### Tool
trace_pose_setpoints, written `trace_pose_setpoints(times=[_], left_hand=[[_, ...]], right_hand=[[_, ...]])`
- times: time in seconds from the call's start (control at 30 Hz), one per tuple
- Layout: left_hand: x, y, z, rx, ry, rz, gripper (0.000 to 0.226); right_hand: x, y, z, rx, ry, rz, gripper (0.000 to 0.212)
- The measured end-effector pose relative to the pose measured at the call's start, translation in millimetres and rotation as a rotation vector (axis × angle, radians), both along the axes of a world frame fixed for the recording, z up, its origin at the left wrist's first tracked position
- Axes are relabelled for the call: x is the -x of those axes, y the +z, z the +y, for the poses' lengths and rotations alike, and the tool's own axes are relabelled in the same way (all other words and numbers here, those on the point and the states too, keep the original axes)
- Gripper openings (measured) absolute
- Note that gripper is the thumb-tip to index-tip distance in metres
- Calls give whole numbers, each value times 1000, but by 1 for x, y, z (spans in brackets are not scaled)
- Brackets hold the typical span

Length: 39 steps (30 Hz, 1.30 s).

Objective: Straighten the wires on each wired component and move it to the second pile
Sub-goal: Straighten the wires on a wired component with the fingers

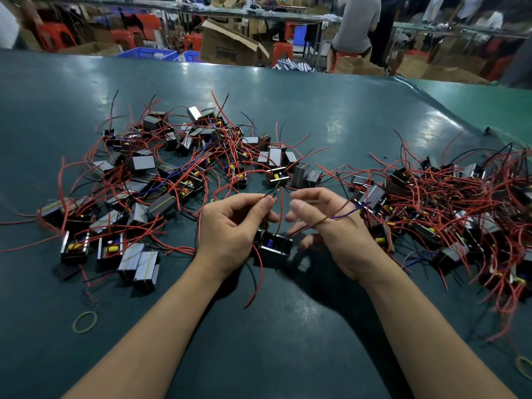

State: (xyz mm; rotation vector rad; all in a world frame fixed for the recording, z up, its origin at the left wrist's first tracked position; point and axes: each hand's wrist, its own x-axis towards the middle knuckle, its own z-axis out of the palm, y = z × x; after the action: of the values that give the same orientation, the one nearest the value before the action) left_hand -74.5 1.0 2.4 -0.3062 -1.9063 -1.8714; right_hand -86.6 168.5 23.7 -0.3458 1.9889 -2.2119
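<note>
We straighten wires on one component, piles either side of our fingers.
Table [288,326], left pile [161,174], right pile [449,203]; component [275,247] hangs below our fingertips. Left hand [230,231] pinches a black wire [266,197]; right hand [331,226] pinches a blue one [345,213]. Light body, limp wires: we'd grip near the tips.

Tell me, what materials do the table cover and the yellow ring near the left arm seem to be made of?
The table cover looks like smooth green vinyl or rubber matting: lamps glare on it. The yellow ring seems a rubber band: thin, limp, unevenly round.
</note>
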Motion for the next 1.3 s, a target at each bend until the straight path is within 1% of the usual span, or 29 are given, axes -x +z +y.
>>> trace_pose_setpoints(times=[0.03,0.07,0.13,0.23,0.37,0.47,0.6,0.7,0.83,0.9,1.0,1.1,1.13,1.2,1.3], left_hand=[[0,0,0,-14,-2,0,9],[0,1,-1,-26,-3,-1,9],[-1,2,-1,-55,-12,-8,7],[-1,3,-2,-102,12,-29,11],[2,2,-7,-147,40,-71,11],[1,1,-5,-181,28,-117,10],[3,3,-6,-202,85,-129,8],[3,5,-7,-215,93,-135,8],[2,6,-7,-225,94,-147,9],[3,5,-8,-246,96,-157,9],[1,4,-6,-184,45,-134,8],[-4,3,-4,-12,-54,-62,13],[-4,4,-5,15,-66,-53,15],[-3,4,-6,21,-45,-48,16],[-1,4,-7,23,-38,-62,14]], right_hand=[[-2,-1,-3,-27,50,-3,27],[-3,-3,-7,-56,76,9,30],[-6,-7,-13,-76,70,46,22],[-4,-8,-12,-57,-27,74,10],[0,-5,-6,3,-115,43,11],[0,-4,-4,7,-144,39,13],[-3,-5,-3,-24,-201,72,10],[-2,-6,-8,-73,-209,99,8],[0,4,-10,7,-225,69,13],[5,14,-10,-45,-195,129,14],[10,25,-13,-68,-164,215,5],[10,26,-17,-68,-139,227,9],[9,24,-20,-72,-138,218,9],[10,21,-25,-38,-143,176,6],[11,18,-29,31,-166,129,10]])
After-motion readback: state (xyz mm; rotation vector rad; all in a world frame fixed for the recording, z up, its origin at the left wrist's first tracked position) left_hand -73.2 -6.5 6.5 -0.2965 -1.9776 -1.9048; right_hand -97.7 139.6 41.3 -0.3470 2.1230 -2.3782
